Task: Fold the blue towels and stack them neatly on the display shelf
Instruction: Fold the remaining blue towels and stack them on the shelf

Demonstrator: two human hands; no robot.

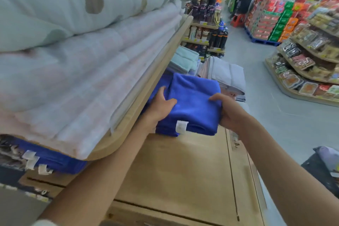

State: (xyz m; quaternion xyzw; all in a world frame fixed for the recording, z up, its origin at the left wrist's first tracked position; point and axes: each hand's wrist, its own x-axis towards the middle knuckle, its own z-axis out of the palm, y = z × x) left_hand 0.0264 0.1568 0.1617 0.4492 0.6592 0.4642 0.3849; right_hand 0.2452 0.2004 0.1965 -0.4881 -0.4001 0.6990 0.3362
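Centre frame — left grip (161, 105) and right grip (226, 113) clasp, fingers curled, a folded royal-blue towel stack (194, 97) on pale wooden shelf (183, 170)

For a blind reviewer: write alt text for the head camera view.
Two hands grip a folded blue towel at a wooden display shelf in a shop, the left hand on its left side, the right hand at its right edge. More blue towels lie stacked lower left, below pale bedding.
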